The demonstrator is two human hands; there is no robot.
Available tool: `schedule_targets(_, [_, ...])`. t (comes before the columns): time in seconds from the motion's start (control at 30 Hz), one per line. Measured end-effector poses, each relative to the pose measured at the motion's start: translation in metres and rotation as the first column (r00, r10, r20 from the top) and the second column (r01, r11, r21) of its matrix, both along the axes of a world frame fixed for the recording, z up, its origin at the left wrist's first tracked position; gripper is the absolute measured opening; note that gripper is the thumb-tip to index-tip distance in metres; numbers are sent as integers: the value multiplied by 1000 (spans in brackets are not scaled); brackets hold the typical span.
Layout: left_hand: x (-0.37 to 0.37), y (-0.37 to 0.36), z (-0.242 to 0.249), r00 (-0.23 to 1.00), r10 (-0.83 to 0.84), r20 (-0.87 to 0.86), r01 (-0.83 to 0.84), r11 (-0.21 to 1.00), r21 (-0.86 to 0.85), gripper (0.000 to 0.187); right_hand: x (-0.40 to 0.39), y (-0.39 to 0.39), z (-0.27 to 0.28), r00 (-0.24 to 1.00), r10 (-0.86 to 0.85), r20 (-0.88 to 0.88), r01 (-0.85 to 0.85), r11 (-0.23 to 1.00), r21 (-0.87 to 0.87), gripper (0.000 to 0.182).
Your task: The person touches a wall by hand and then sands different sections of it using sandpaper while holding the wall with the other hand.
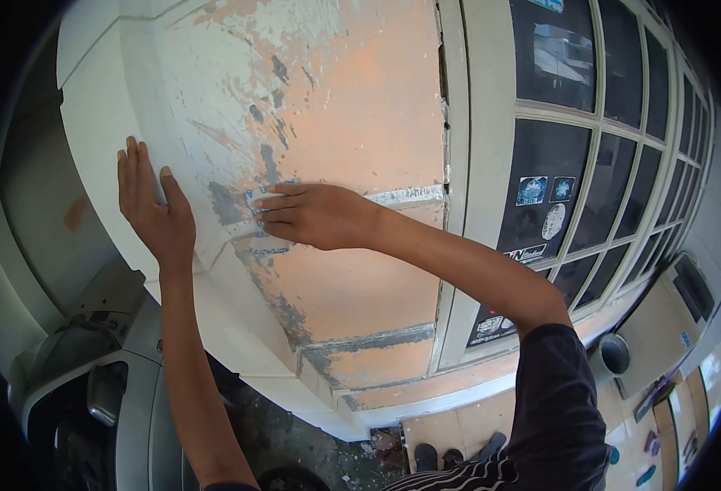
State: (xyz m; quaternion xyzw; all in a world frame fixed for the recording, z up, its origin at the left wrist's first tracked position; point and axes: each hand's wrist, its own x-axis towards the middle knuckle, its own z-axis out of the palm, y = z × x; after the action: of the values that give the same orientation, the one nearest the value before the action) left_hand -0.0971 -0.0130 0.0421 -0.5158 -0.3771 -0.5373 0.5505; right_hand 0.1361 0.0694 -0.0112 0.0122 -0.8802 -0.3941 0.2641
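My right hand (319,217) lies over a piece of sandpaper (254,199), pressing it against the wall. Only the edges of the sheet show around my fingers, whitish with blue print. The wall (377,98) is peach-coloured, with patches of worn white paint and grey filler. A raised band runs across it beneath my right forearm. My left hand (157,209) rests on the white pillar face (107,114) to the left, its fingers extended and thumb apart, with nothing in it.
A paned window (552,172) with stickers borders the wall on the right. At the lower left stands a silver car (143,393). A grey bucket (612,356) is at the lower right. Footwear (427,457) shows on the tiled floor (475,417) below.
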Motion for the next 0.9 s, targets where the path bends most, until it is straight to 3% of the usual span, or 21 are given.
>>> schedule_targets(0.07, [2, 1, -2, 1000, -1, 10, 2, 1000, -9, 43, 53, 4, -6, 999, -26, -46, 26, 1000, -4, 39])
schedule_targets(0.2, [5, 1, -1, 1000, 18, 16, -18, 1000, -2, 44, 168, -1, -26, 946, -286, -151, 264, 953, -148, 52])
schedule_targets(0.3, [6, 1, 0, 999, 44, 24, -44, 999, 14, 44, 176, 1, -28, 941, -265, -212, 221, 953, -209, 57])
schedule_targets(0.4, [11, -1, 0, 998, 51, 35, -51, 999, 6, 42, 109, 0, -7, 960, -131, -249, 96, 984, -148, 57])
schedule_targets(0.43, [10, -2, 0, 998, 55, 30, -55, 998, 1, 42, 76, -4, 0, 965, -76, -251, 37, 987, -158, 53])
schedule_targets(0.47, [9, -3, -1, 998, 62, 26, -62, 998, -2, 42, 44, -5, 5, 959, -15, -283, -8, 997, -80, 37])
schedule_targets(0.57, [5, -6, 0, 998, 52, -21, -52, 998, -22, 42, -10, -3, 1, 944, 35, -327, -54, 997, -48, 34])
schedule_targets(0.67, [2, -3, -3, 1000, 4, 26, -3, 999, -46, 46, 29, -2, 5, 966, 20, -257, -29, 999, -31, 33])
schedule_targets(0.73, [3, -2, -4, 999, 4, 54, -1, 999, -49, 45, 87, -10, 1, 968, -112, -226, 91, 990, -104, 47])
schedule_targets(0.8, [2, 1, -5, 998, 11, 64, -8, 999, -41, 44, 138, -7, -13, 930, -207, -304, 156, 970, -185, 60])
schedule_targets(0.9, [1, 0, -5, 997, -1, 79, 5, 999, -43, 42, 159, -5, -17, 883, -252, -397, 184, 962, -202, 55])
